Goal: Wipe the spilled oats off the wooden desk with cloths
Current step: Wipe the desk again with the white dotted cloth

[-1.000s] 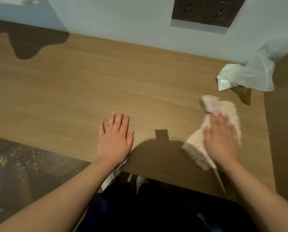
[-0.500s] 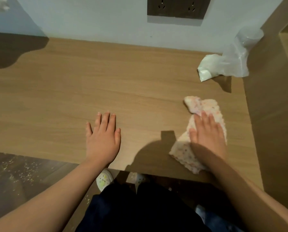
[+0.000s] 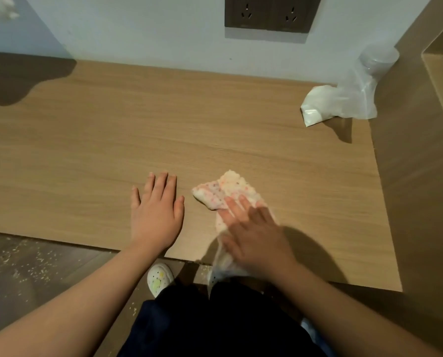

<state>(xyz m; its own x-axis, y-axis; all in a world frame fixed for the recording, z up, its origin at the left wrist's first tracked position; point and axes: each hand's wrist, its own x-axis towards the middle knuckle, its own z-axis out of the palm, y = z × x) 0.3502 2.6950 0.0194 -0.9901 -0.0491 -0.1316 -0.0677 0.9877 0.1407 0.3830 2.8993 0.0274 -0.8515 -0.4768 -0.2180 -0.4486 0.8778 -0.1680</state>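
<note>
Head view: the left hand (image 3: 156,215) lies flat, palm down, on the wooden counter (image 3: 163,140) near its front edge, fingers extended, grip released and holding nothing. The right hand (image 3: 253,233) presses flat on a speckled pink-and-white cloth (image 3: 225,193), fingers spread over it rather than clenched; the cloth lies on the counter just right of the left hand, its lower end trailing over the front edge. Scattered oats (image 3: 21,266) lie on the floor at lower left. A clear plastic bag (image 3: 344,101) with white contents sits at the far right corner, well apart from the cloth. A socket panel (image 3: 269,14) is on the wall.
</note>
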